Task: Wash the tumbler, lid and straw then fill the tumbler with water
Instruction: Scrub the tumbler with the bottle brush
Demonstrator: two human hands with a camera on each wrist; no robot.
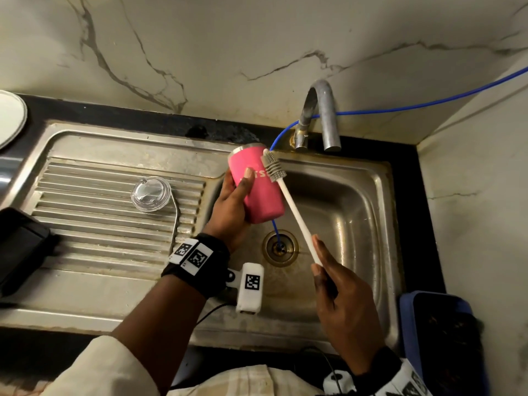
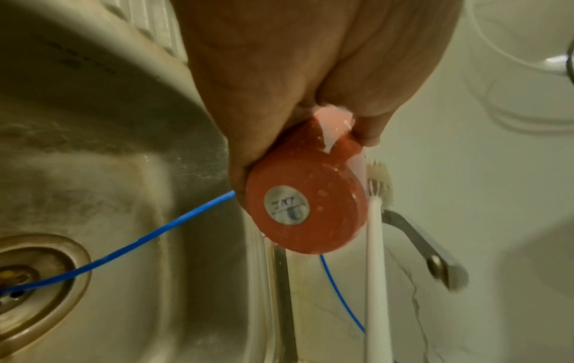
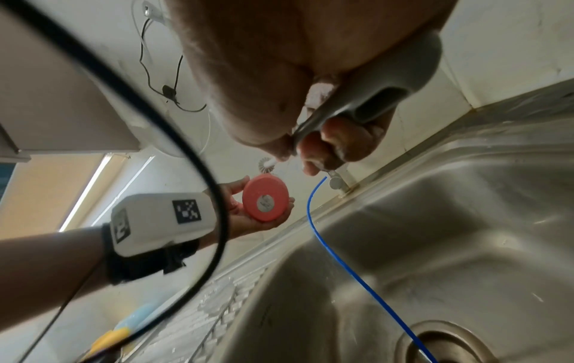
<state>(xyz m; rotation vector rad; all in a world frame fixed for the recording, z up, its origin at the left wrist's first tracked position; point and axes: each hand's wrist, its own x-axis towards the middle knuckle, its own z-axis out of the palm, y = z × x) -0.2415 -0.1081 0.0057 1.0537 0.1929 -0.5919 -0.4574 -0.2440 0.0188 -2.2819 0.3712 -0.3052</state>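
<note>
Scrubbing step, tumbler (image 1: 257,185) outside. Held tilted over sink (image 1: 357,201) by left hand (image 1: 231,207), fingers wrapped round it, mouth toward 11 o'clock, base toward drain. Brush (image 1: 275,170) pinched at handle end by right hand (image 1: 340,295), bristles against tumbler's side nr rim. Lid (image 1: 151,193) and straw (image 1: 176,221) on drainboard at 9 o'clock, apparently unwashed. Tap (image 1: 320,118) at 12, no water visible. Next: brush head into mouth for inside, then rinse.
</note>
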